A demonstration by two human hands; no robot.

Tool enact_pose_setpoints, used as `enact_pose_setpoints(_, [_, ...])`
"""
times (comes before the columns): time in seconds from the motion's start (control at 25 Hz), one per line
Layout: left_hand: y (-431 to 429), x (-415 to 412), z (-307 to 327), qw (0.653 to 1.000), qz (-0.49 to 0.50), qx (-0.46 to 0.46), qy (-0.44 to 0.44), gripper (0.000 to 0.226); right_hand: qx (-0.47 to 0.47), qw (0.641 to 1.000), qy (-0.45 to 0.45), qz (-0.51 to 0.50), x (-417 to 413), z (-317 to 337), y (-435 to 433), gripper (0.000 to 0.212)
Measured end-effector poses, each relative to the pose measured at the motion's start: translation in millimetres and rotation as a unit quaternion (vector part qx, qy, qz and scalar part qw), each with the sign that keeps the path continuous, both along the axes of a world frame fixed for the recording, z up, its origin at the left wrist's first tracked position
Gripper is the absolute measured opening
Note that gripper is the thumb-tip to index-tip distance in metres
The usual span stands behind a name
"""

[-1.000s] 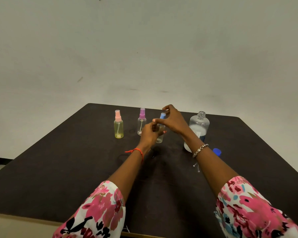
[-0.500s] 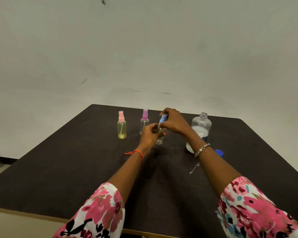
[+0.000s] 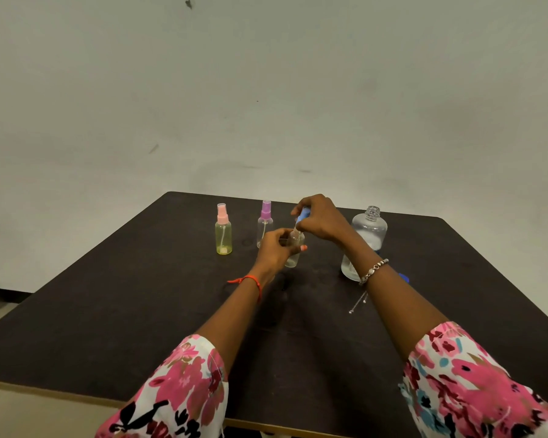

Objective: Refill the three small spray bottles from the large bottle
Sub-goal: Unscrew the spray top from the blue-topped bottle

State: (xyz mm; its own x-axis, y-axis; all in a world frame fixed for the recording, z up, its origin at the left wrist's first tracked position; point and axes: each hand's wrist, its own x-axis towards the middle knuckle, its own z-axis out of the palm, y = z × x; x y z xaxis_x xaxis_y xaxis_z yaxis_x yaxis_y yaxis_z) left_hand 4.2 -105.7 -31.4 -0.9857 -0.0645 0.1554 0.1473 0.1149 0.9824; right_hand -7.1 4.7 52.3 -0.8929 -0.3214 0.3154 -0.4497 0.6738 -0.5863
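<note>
**Blue spray top held at the neck of the third small bottle**

Toward the far edge of the dark, matte table (image 3: 108, 311), a row of small bottles stands. Furthest left is a cylindrical, translucent yellow bottle (image 3: 223, 237) with a pink spray top and a thin dip tube visible inside. To its right stands a clear bottle (image 3: 264, 227) of the same shape with a purple spray top.

Next, near the middle of the table, the left hand (image 3: 276, 249) is curled around the body of a third clear small bottle (image 3: 293, 254), thumb and fingers closed on it, a red thread around the wrist. The right hand (image 3: 321, 221) is just above, fingertips pinched shut on a blue spray top (image 3: 302, 214) that sits tilted at this bottle's neck; whether it is still screwed on cannot be told. A beaded metal bracelet circles the right wrist.

Right of the hands stands the large bottle (image 3: 369, 232), clear, round-shouldered, with an uncapped threaded neck, partly hidden behind the right forearm. Just beside it, a blue cap (image 3: 404, 277) peeks out past the forearm, toward the table's right edge. Both sleeves are white fabric printed with pink flowers.
</note>
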Motion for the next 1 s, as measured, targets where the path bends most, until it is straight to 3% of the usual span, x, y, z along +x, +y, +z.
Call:
enact_pose_setpoints(0.12, [-3,-2,-4,1.0,0.005,-0.017,-0.018,0.04,-0.019,0.999,0.033,0.001,1,10,5,0.023])
enact_pose_setpoints(0.4, [-14,-2,-4,0.996,0.092,0.012,-0.017,0.037,-0.252,0.949,0.123,-0.144,6,-16,21,0.024])
enact_pose_setpoints(0.68, [-12,1,-3,0.994,0.105,0.025,-0.01,0.039,-0.123,0.975,0.025,-0.185,16,-97,13,0.025])
enact_pose_setpoints(1.0, [-11,0,-1,0.995,0.1,0.022,-0.012,0.041,-0.077,0.981,-0.025,-0.178,21,-116,10,0.035])
